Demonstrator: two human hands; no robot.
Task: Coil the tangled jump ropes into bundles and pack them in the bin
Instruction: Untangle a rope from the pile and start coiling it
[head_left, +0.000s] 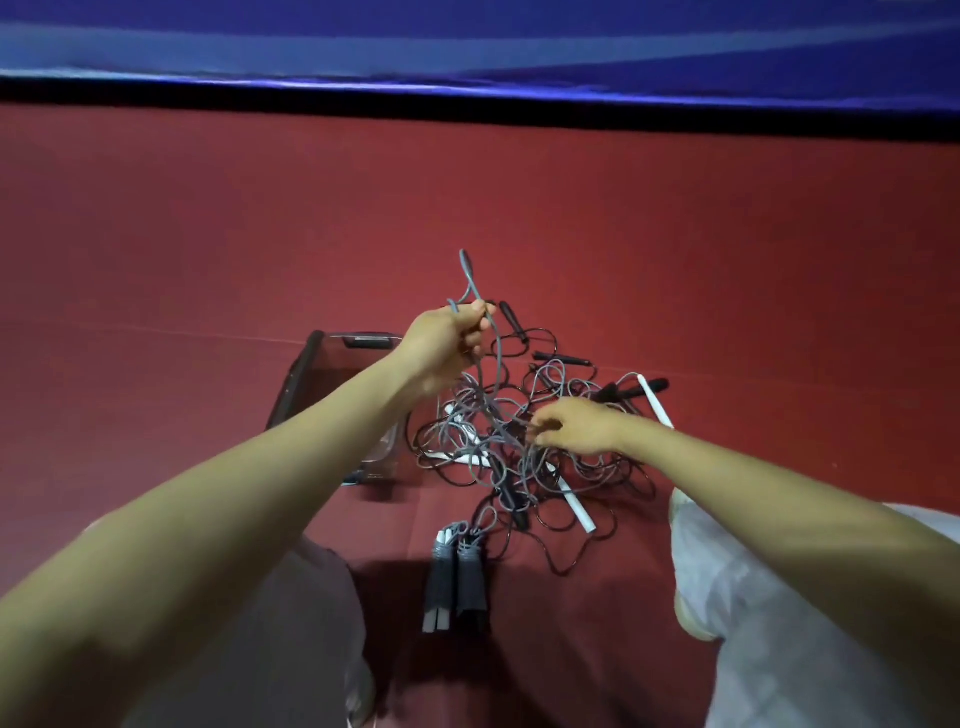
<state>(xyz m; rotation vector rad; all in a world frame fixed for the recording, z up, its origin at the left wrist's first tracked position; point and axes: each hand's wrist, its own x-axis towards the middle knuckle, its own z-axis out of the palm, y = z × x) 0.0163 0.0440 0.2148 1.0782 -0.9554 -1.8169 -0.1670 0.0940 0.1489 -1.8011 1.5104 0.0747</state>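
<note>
A tangle of grey and black jump ropes (524, 447) lies on the red floor, with black handles (628, 391) and white handles (655, 402) sticking out. My left hand (447, 343) grips a loop of grey rope (470, 283) and holds it above the pile. My right hand (576, 423) pinches strands at the pile's right side. A clear plastic bin (306, 382) with dark edges stands left of the tangle, partly hidden by my left forearm. Two dark handles with grey ends (457, 577) lie side by side in front of the pile.
My knees in light trousers (769, 623) frame the bottom of the view on both sides. A blue padded barrier (467, 47) with a black base runs across the far edge of the red floor.
</note>
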